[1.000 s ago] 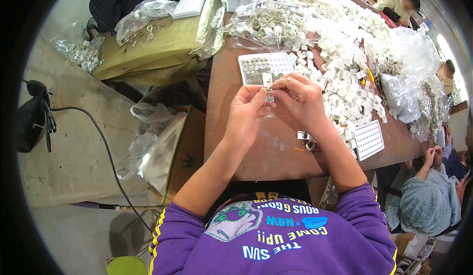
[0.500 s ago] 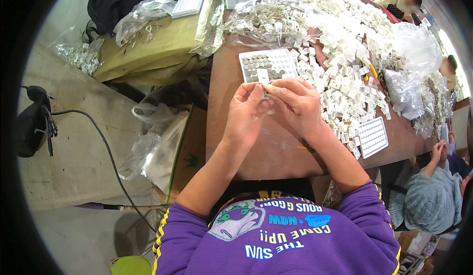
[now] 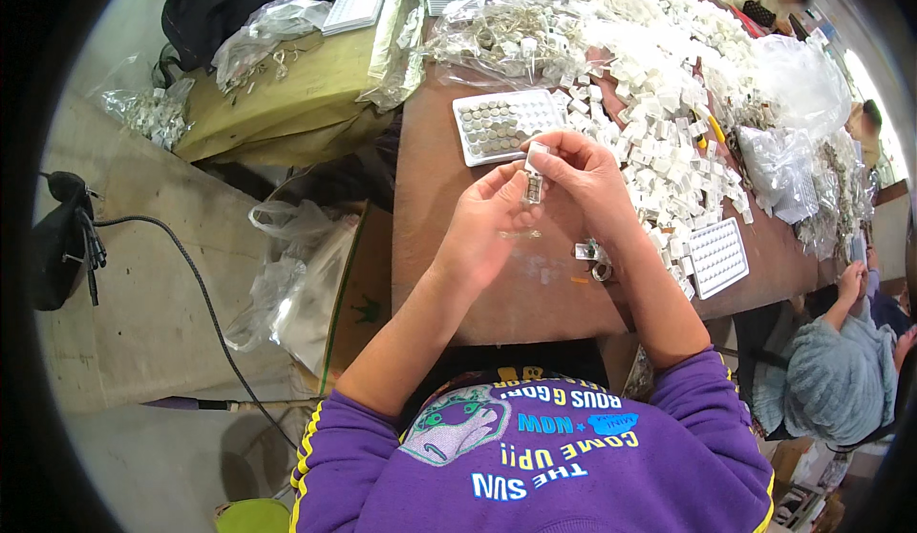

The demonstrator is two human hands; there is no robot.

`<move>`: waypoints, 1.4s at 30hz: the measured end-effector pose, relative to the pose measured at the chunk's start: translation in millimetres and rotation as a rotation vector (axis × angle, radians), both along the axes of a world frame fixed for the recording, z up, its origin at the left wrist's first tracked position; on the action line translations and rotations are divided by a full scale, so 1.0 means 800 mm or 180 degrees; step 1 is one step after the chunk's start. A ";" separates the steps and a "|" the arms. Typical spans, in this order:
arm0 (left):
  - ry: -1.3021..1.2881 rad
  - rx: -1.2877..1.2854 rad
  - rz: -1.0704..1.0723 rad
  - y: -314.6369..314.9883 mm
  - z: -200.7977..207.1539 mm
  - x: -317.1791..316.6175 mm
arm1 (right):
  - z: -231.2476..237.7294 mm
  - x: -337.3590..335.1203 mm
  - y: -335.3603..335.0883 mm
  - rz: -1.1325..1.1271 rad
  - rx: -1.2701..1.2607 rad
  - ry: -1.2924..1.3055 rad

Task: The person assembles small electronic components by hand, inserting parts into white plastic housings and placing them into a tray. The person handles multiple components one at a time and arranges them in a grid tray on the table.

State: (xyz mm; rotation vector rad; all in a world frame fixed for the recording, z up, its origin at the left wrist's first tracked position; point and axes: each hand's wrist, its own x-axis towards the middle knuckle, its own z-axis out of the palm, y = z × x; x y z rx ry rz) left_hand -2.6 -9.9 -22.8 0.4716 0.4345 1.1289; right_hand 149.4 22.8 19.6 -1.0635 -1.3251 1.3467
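Note:
Over the table's near part, both my hands are raised close together. My left hand [image 3: 484,223] is closed, its thumb and fingers pinching a small see-through plastic case [image 3: 533,189] with round metal cells showing in it. My right hand [image 3: 585,172] pinches a small white plastic piece [image 3: 538,154] right at the case's upper end; whether the two are joined I cannot tell. Just beyond lies a white tray [image 3: 462,129] part filled with round silvery button cells [image 3: 497,132]. Beside my right wrist, a small piece with a metal ring [image 3: 599,267] rests on the table.
A large heap of small white plastic pieces [image 3: 669,175] covers the table's right and far side. Another white dimpled tray [image 3: 734,283] lies near its right edge. Clear bags of metal parts [image 3: 497,41] stand behind. Co-workers, one in a grey-blue top [image 3: 841,371], sit at right.
My hands have turned and shifted slightly, so the case with cells and the white piece now show. The ringed piece beside my right wrist has come into view.

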 end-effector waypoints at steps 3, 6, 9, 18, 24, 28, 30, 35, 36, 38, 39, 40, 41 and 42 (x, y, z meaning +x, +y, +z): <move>0.0046 -0.0072 -0.0055 0.001 -0.003 -0.002 | -0.008 -0.007 -0.005 -0.0584 0.1312 -0.1002; -0.0030 -0.0220 -0.0058 0.002 -0.001 -0.004 | -0.013 -0.011 -0.008 -0.0669 0.2876 -0.1654; -0.0481 -0.0105 0.0096 -0.002 0.005 -0.007 | -0.012 -0.010 -0.006 -0.0206 0.3259 -0.1493; 0.0162 -0.0025 0.0485 -0.001 0.005 -0.001 | -0.004 -0.005 -0.003 -0.0112 0.2143 -0.0758; 0.0964 0.0682 0.0779 -0.005 0.006 0.002 | -0.003 -0.008 -0.017 -0.0608 0.2001 -0.1231; 0.0336 0.0058 0.0402 -0.003 0.009 -0.005 | -0.003 -0.007 -0.009 -0.0399 0.2968 -0.1262; -0.0004 0.0092 0.0326 -0.001 0.007 -0.005 | -0.001 -0.004 -0.005 -0.0026 0.3167 -0.1296; -0.0576 0.0042 0.0013 -0.002 -0.001 -0.009 | 0.000 -0.001 -0.004 0.0262 0.3446 -0.1616; -0.0624 0.0025 -0.0011 -0.002 -0.002 -0.008 | 0.000 0.000 -0.003 0.0246 0.3542 -0.1704; -0.0522 0.0083 0.0026 -0.002 -0.001 -0.007 | -0.001 0.001 -0.003 0.0172 0.3651 -0.1864; -0.0464 0.0120 0.0038 -0.002 0.001 -0.006 | -0.002 0.002 -0.002 0.0109 0.3664 -0.1937; -0.0276 0.0171 0.0100 -0.002 0.003 -0.006 | -0.003 0.003 -0.002 0.0039 0.3690 -0.2002; -0.0090 0.0222 0.0161 -0.004 0.006 -0.006 | -0.004 0.006 -0.001 0.0043 0.3628 -0.1987; 0.0044 0.0363 0.0216 -0.005 0.008 -0.006 | -0.004 0.008 0.000 0.0048 0.3578 -0.1960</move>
